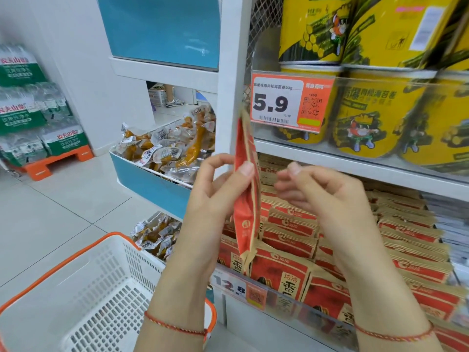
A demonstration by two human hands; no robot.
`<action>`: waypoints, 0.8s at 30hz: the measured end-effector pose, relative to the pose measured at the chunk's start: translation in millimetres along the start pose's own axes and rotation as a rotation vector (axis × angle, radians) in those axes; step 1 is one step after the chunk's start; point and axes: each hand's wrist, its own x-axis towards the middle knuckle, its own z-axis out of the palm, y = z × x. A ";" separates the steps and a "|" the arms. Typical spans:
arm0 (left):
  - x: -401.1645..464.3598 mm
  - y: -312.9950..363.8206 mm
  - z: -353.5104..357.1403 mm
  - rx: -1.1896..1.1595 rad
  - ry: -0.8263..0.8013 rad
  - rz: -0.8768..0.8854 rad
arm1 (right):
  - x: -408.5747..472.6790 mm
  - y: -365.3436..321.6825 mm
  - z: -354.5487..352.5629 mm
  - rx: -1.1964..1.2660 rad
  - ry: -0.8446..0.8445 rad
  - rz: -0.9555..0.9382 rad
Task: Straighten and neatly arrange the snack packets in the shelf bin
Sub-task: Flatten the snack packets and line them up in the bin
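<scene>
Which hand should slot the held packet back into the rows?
Left, probably. The left hand already grips the red packet upright, directly above the packet rows. The right hand holds nothing, fingers loosely curled beside it, free to part the rows.

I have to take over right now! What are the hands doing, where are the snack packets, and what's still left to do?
Left hand: holds one red packet upright, edge-on, lifted above the bin.
Right hand: fingers loosely curled beside that packet, holding nothing.
Other red packets stand in rows in the shelf bin below the yellow tubs. Front packets lean a little.
Done: most rows look tidy.
Left: slot the held packet back into a row, probably near the left front, then straighten the leaning ones.
</scene>
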 end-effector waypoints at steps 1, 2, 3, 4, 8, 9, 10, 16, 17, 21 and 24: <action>-1.8 -2.4 1.0 0.044 -0.061 -0.026 | -0.9 -3.8 -1.0 0.079 0.043 -0.026; -2.8 -3.9 2.4 0.070 -0.094 -0.067 | -2.2 -7.8 -1.2 0.139 0.075 -0.048; -3.0 -4.7 4.1 0.103 -0.121 -0.088 | -3.1 -10.4 -1.4 0.175 0.095 -0.067; -3.0 -5.6 5.2 0.133 -0.140 -0.094 | -3.5 -11.6 -1.3 0.199 0.103 -0.079; -3.4 -5.7 8.4 0.248 -0.205 -0.086 | -1.6 -7.6 -1.4 0.205 0.097 -0.059; -3.1 -6.8 8.1 0.262 -0.209 -0.087 | -0.8 -6.5 -2.1 0.212 0.088 -0.042; -2.7 -7.6 8.5 0.269 -0.208 -0.088 | -0.1 -5.6 -2.8 0.221 0.078 -0.024; -2.8 -11.9 12.2 0.284 -0.156 -0.111 | 2.2 -0.3 -5.5 0.189 0.061 -0.016; -2.6 -11.8 12.6 0.281 -0.148 -0.118 | 2.5 0.2 -5.8 0.190 0.059 -0.016; -2.8 -9.3 13.6 0.277 -0.145 -0.134 | 3.0 1.1 -6.5 0.208 0.041 -0.026; -3.6 -6.9 14.8 0.259 -0.095 -0.125 | 1.5 -0.9 -6.6 0.207 -0.001 -0.036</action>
